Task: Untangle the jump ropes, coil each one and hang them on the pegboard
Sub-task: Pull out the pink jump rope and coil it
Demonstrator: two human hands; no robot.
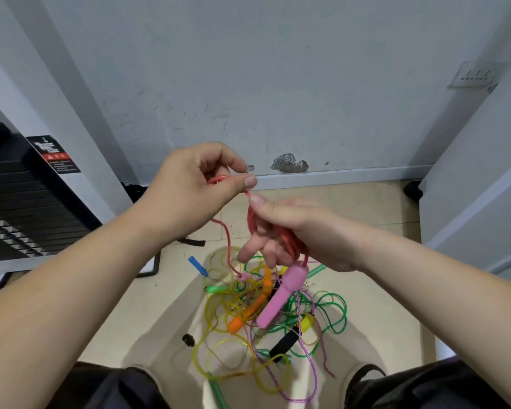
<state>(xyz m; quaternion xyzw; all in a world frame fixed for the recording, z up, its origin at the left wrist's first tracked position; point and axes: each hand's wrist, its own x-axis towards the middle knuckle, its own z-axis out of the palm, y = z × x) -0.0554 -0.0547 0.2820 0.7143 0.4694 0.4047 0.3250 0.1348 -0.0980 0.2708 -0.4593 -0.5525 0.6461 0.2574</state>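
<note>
- The pink rope [286,240] is held up in the air, straight above the pile [278,329] of tangled ropes on the floor [148,320].
- It is a thin, salmon-pink cord, most of it already wound into several close loops.
- The right hand [295,228] carries those loops round its fingers, which point down towards the pile. Its thumb is clamped on the cord at the top of the coil.
- The left hand [195,187], higher above the pile and to its left, pinches the cord between thumb and forefinger. The other fingers are curled in.
- A short length of cord runs between the 2 hands, and 1 loose strand drops from the left hand towards the pile.
- A fat pink handle [281,293] dangles from the bottom of the coil, tilted, just over the pile.
- In the pile lie a yellow rope [202,349], a green rope [341,308] and a purple braided rope [314,376], all crossing one another.
- Among them are an orange handle [238,323] and a black handle [283,343], with a blue handle [197,265] at the pile's far left edge.
- Beyond the pile stands a scuffed grey wall [278,84].
</note>
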